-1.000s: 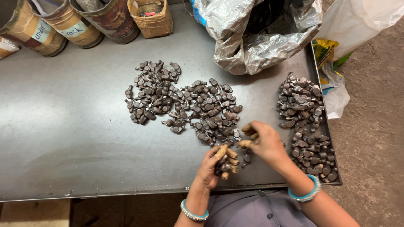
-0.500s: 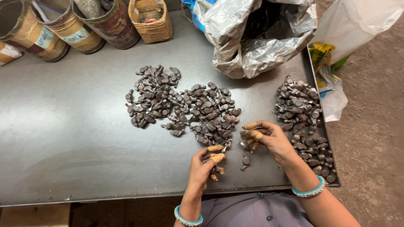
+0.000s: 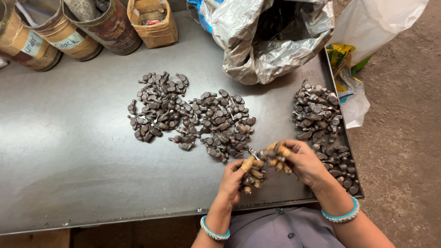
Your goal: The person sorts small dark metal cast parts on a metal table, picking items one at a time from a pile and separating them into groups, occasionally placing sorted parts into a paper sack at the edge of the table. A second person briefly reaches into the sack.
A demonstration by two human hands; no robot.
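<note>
Near the front edge of a grey metal table (image 3: 78, 156), my left hand (image 3: 236, 179) is closed around a few small dark metal parts (image 3: 250, 180). My right hand (image 3: 301, 160) pinches one dark metal part (image 3: 267, 151) at its fingertips, close to the left hand. Both hands wear fingertip wraps and turquoise bangles. A wide heap of the same dark parts (image 3: 193, 117) lies just beyond my hands. A second heap (image 3: 324, 128) runs along the table's right edge, beside my right wrist.
A crumpled silver plastic bag (image 3: 271, 39) sits open at the back. Cardboard tubs (image 3: 69, 32) and a small carton (image 3: 154, 20) line the back left. A white bag (image 3: 376, 23) and yellow-green packet (image 3: 340, 59) hang off the right side over the dirt floor.
My hands have drawn closer together near the table's front edge. The right hand now pinches a part at its fingertips next to the left hand. The heaps look unchanged.
</note>
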